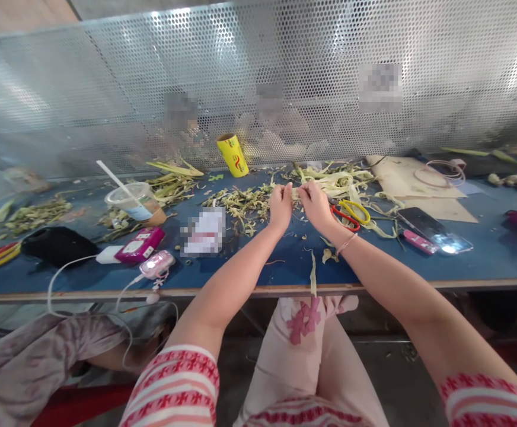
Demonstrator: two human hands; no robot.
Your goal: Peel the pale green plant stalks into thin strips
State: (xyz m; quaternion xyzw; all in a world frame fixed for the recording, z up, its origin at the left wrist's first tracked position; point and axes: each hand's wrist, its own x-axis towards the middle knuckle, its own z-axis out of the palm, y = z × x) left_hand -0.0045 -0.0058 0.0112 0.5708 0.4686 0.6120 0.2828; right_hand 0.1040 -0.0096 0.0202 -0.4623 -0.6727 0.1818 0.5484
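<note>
Over the blue table [245, 267], my left hand [281, 207] and my right hand [315, 204] nearly meet, their fingers closed in pinches. A small pale piece of plant [296, 194] shows between the fingertips of both. Dried green plant scraps [241, 204] lie to the left of my left hand. Behind and to the right of my right hand is a heap of pale leafy strips [345, 179]. Scissors with red and yellow handles [355, 212] lie beside my right wrist, their blades hidden.
A perforated metal panel [223, 77] stands behind. Leftward are a yellow tube [233, 157], a cup with a straw [136, 204], a magenta power bank [140, 244] and cables. A phone [434, 230] and brown paper [409, 178] lie right. Another person's leg [54, 362] shows lower left.
</note>
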